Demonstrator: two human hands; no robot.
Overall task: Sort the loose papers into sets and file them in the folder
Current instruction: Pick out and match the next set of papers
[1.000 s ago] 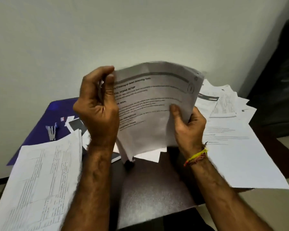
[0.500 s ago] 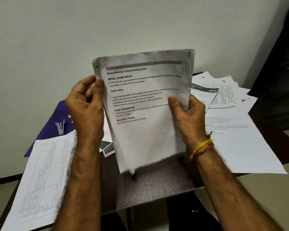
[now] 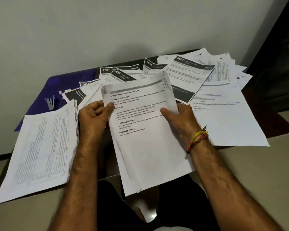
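Both hands hold a stapled set of printed sheets (image 3: 147, 139) headed "Spray Cleaning of Small Grooming Tools", tilted flat over the table's near edge. My left hand (image 3: 94, 118) pinches its left edge with the thumb on top. On the right edge, my right hand (image 3: 179, 118) grips with the thumb laid across the text. A blue folder (image 3: 60, 84) lies at the back left, partly under papers. Loose sheets with black numbered headers (image 3: 188, 72) fan out across the back.
A thick stack of table-printed sheets (image 3: 43, 152) lies at the left, overhanging the dark table (image 3: 283, 127). More plain text pages (image 3: 223, 117) cover the right side. A metal clip (image 3: 50, 104) rests on the folder. A white wall stands behind.
The held set has come down from upright in front of the wall to nearly flat over the table. The view has tipped down, showing the numbered sheets at the back.
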